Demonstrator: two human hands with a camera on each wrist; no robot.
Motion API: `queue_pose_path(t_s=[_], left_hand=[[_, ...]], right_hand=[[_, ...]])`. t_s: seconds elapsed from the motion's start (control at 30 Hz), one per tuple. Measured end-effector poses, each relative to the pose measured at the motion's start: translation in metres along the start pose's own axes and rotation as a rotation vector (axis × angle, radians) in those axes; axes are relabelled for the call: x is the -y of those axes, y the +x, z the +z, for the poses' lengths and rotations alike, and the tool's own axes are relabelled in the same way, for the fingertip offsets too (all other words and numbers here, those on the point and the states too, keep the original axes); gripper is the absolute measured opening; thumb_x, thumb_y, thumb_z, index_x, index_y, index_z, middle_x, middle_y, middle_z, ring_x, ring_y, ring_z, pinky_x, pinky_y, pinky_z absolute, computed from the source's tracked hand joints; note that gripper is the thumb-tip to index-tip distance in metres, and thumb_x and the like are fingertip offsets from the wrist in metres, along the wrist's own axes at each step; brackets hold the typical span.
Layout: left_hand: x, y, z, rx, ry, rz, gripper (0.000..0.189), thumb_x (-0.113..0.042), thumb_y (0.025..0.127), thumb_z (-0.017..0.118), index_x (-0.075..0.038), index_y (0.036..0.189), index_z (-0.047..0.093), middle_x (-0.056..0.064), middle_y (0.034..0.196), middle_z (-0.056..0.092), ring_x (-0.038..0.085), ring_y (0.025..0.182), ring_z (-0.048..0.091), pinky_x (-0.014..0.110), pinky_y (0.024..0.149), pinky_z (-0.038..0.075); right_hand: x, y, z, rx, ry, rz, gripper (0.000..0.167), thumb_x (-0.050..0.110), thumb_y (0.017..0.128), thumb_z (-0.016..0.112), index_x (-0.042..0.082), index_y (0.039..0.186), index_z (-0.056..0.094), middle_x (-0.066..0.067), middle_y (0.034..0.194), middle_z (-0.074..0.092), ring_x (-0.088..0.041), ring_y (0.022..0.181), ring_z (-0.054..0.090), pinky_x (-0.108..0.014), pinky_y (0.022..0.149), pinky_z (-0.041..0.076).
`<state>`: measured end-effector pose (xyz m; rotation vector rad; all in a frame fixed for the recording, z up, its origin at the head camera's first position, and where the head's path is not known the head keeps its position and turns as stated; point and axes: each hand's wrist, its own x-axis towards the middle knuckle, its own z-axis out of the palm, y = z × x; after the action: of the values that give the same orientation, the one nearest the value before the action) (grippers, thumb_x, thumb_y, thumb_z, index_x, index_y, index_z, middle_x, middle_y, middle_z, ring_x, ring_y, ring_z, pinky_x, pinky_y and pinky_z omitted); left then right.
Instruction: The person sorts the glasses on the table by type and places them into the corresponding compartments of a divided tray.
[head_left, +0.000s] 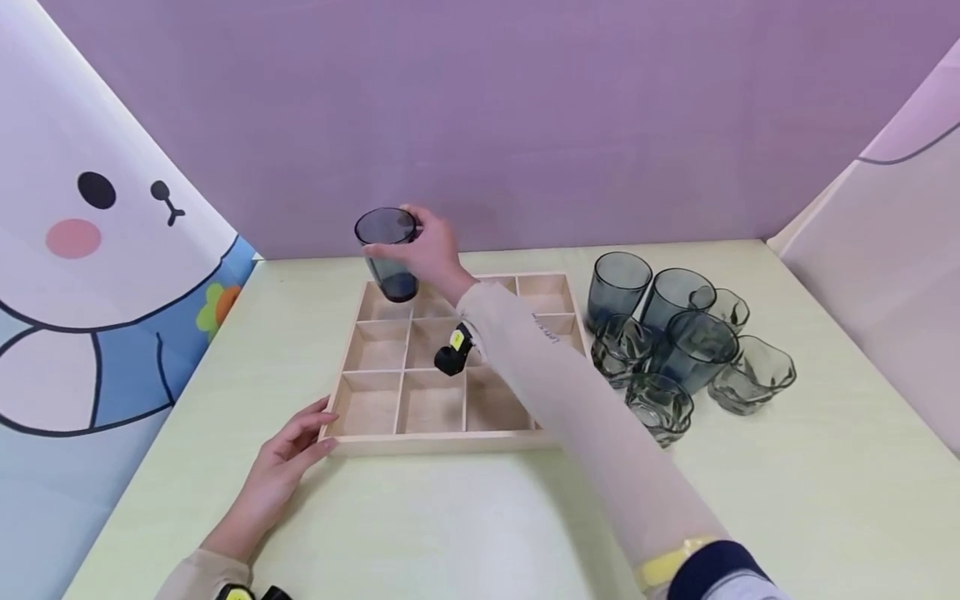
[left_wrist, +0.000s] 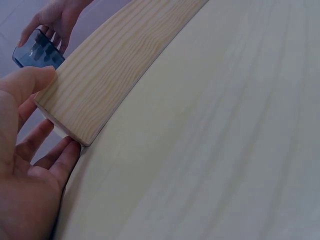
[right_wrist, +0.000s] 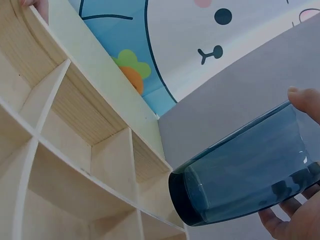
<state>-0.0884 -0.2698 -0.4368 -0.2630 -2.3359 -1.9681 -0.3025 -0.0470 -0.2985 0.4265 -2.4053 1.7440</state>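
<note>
Gripping the glass near its smooth rim, your right hand could let it slip onto the tray your left hand holds.

Purple backdrop behind pale table; cartoon panel at left.

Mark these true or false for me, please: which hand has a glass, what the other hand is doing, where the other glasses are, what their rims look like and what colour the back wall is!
1. The right hand holds a glass. True.
2. The left hand holds a glass too. False: it grips the tray at a corner.
3. The other glasses stand left of the tray. False: they stand right of it.
4. Some rims are wavy. True.
5. The back wall is green. False: it is purple.
</note>
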Motion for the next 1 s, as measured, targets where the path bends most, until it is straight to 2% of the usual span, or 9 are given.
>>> queue_pose_path(t_s=[0.43,0.6,0.77,1.0], left_hand=[[0.001,-0.003,-0.001,-0.003,0.007,0.004,0.028,0.005,0.096,0.060,0.008,0.123,0.060,-0.016,0.136,0.049,-0.007,0.117,0.052,0.012,0.092,0.045],[0.001,-0.003,-0.001,-0.006,0.017,-0.005,0.028,0.004,0.096,0.060,0.008,0.123,0.060,-0.017,0.136,0.049,-0.007,0.117,0.052,0.012,0.092,0.045],[0.001,-0.003,0.000,-0.001,0.011,-0.008,0.028,0.004,0.096,0.061,0.007,0.123,0.060,-0.016,0.136,0.049,-0.007,0.117,0.052,0.012,0.091,0.046],[-0.001,-0.001,0.001,0.003,0.042,-0.009,0.028,0.003,0.096,0.061,0.007,0.124,0.060,-0.016,0.136,0.049,-0.008,0.117,0.051,0.012,0.091,0.045]], right_hand=[[-0.023,-0.008,0.028,0.071,0.114,0.044,0.077,0.027,0.071,0.092,0.011,0.137,0.055,-0.004,0.123,0.062,-0.017,0.107,0.060,-0.025,0.082,0.053],[-0.033,-0.013,0.033,0.079,0.089,0.072,0.076,0.025,0.072,0.091,0.012,0.138,0.054,-0.003,0.125,0.061,-0.015,0.107,0.059,-0.026,0.084,0.052],[-0.040,-0.017,0.039,0.070,0.107,0.093,0.075,0.021,0.071,0.092,0.010,0.136,0.056,-0.004,0.125,0.063,-0.018,0.108,0.062,-0.026,0.085,0.053],[-0.043,-0.016,0.039,0.075,0.095,0.114,0.076,0.023,0.068,0.094,0.012,0.134,0.057,-0.003,0.127,0.063,-0.019,0.111,0.062,-0.023,0.086,0.051]])
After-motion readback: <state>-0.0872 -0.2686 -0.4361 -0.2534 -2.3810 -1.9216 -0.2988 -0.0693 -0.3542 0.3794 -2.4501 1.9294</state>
